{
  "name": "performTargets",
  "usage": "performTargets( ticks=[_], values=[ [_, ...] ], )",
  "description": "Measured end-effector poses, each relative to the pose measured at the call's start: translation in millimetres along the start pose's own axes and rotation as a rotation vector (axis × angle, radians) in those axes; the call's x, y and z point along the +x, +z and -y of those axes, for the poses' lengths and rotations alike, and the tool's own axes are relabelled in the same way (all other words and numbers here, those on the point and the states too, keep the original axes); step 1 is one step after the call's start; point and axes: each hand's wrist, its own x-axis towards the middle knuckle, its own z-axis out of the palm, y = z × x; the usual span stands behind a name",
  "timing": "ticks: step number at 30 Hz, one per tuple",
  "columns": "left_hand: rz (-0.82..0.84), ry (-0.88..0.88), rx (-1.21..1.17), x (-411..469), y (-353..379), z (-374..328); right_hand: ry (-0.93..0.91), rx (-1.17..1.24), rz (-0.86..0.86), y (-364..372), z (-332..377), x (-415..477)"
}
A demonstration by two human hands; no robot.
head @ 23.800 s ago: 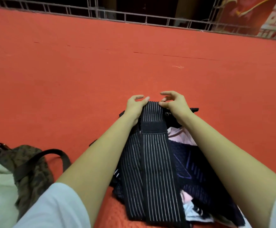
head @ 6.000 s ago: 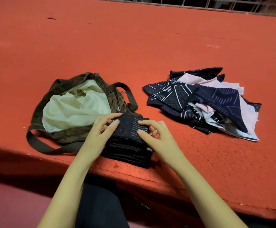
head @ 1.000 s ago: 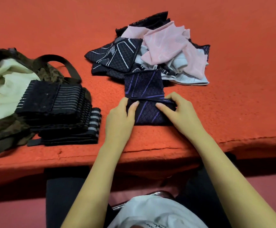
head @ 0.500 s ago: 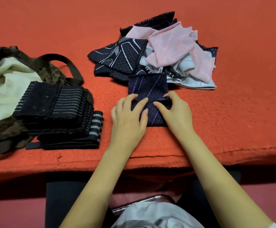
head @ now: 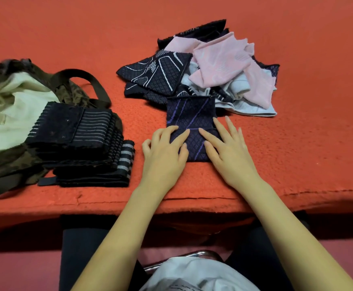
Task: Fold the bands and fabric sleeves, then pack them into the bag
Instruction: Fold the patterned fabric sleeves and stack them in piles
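Olive-brown cloth lined in cream: the bag lay open at the far left of the red-felted bench, one dark strap looped behind it. Leaning on its near side sat the stack of folded bands, dark with pale stripes. Next came my left grip, fingers spread and nearly straight, pressing flat on the near half of the navy sleeve with purple lines; it clasped nothing. My right grip lay just beside it, fingers likewise straight, flat on the right side of the same sleeve, holding nothing either. The sleeve was folded over on itself near the bench's front edge. Touching its far edge lay the pile of loose sleeves, heaped pink, pale grey and navy.
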Motion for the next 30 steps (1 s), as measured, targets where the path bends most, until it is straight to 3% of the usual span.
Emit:
performTargets(
  ticks=[5,18,23,27,30],
  values=[
    [-0.09,0.021,-0.212,-0.9,-2.6,1.4,-0.111,0.107,-0.154,1.4,1.3,1.1],
    [0.053,-0.046,-0.534,2.2,-17.9,7.4,-0.015,0.445,-0.026,-3.9,-1.1,2.3],
    [0.2,0.129,-0.242,-4.9,-14.4,4.2,-0.05,0.451,0.06,-12.2,1.9,-3.2],
    [0.053,0.065,-0.396,-0.2,-13.6,6.9,-0.108,0.375,0.046,-7.4,1.6,-4.8],
    [-0.045,0.012,-0.527,-1.1,-19.2,4.2,-0.038,0.489,-0.039,-11.4,1.3,-4.4]
  ],
)
